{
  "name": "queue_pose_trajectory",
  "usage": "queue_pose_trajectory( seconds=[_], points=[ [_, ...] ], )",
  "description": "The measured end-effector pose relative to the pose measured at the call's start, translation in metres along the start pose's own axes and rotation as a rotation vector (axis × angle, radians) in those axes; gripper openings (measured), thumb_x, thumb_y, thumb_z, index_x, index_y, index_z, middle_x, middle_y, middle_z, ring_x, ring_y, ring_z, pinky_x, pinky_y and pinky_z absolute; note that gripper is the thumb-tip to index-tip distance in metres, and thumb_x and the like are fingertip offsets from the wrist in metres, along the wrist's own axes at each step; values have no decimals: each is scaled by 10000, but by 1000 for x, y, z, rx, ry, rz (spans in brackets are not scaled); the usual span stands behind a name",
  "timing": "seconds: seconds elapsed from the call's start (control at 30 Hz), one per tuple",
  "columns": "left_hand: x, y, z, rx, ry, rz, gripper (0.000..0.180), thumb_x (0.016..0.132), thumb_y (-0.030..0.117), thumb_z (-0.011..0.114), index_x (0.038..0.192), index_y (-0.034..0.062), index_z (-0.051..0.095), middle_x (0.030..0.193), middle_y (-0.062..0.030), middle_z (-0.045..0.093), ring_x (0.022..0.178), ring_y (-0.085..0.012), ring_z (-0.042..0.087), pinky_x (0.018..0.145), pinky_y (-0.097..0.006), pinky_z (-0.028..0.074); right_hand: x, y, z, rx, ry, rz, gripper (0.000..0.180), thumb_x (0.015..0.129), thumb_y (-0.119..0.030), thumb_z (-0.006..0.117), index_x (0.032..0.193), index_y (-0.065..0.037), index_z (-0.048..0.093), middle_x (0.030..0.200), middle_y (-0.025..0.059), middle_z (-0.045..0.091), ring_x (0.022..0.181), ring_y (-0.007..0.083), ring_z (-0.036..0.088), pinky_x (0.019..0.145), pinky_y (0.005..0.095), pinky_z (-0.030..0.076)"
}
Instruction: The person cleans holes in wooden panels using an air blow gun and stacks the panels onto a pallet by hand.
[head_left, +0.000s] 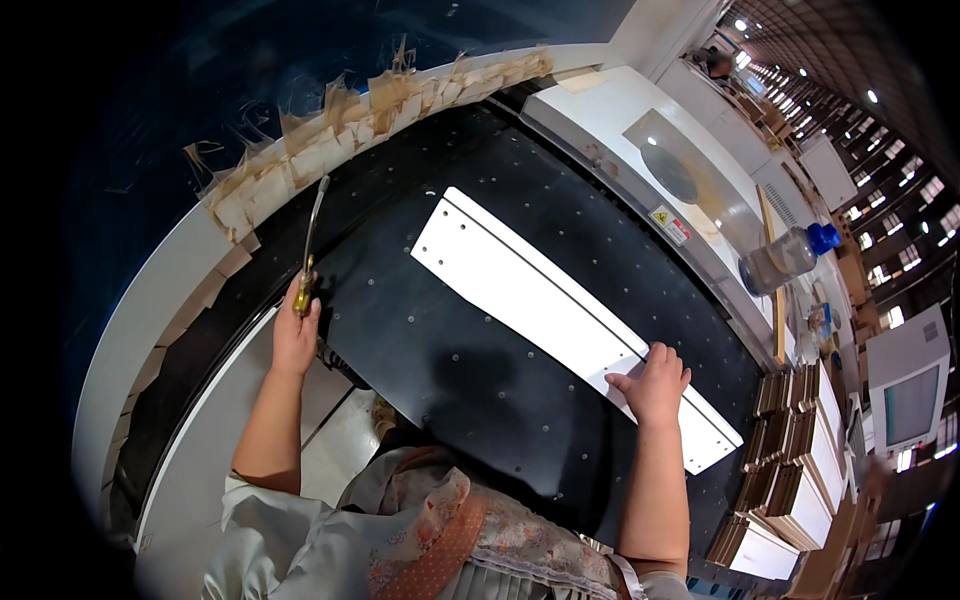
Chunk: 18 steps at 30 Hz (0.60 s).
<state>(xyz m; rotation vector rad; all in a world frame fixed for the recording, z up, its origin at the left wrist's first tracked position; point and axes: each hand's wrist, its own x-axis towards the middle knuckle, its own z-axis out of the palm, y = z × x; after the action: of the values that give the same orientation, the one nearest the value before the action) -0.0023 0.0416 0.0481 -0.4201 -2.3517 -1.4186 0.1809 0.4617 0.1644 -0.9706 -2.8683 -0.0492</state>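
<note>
Gripping screwdriver (306,255) in closed left hand (295,335), frame left; right hand (652,382) open, pressing white panel (560,315). Risk: panel sliding on black table (470,390).

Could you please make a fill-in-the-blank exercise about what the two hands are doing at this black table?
1. The left hand grips a screwdriver with a ____ handle.
2. The right hand rests on a long ____ panel.
3. The panel lies on a ____ table dotted with small holes.
4. A clear bottle has a ____ cap.

Missing words: yellow; white; black; blue
</note>
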Motion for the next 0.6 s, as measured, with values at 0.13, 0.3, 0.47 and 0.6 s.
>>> queue_pose_trajectory(
  seconds=[0.13,0.3,0.47,0.6],
  points=[
    [5,53,-8,1,-205,-171,295,860,125,539,1141,41,508,937,-163,621,876,-316,609,762,-365,468,-1,12,12,32,114,-65,720,515,-335,834,1083,-29,514,1010,112,535,1010,301,493,973,515,294],
    [-15,138,27,435,-920,-50,361,884,364,502,1075,62,448,812,-187,634,779,-387,606,680,-470,471,-4,21,18,91,234,-171,713,488,-326,841,1055,-24,532,948,107,545,935,301,495,884,429,330],
    [-9,134,33,497,-731,-162,355,897,340,474,1048,21,429,805,-223,622,773,-397,601,691,-484,466,-7,19,17,121,264,-181,704,483,-324,840,1047,-30,538,920,95,545,911,294,501,863,417,330],
    [8,102,20,574,-604,-181,343,908,322,457,1056,16,415,791,-227,615,768,-402,596,691,-483,465,-7,18,15,124,278,-178,695,485,-321,839,1041,-30,539,917,95,543,913,293,498,861,413,330]
  ],
)
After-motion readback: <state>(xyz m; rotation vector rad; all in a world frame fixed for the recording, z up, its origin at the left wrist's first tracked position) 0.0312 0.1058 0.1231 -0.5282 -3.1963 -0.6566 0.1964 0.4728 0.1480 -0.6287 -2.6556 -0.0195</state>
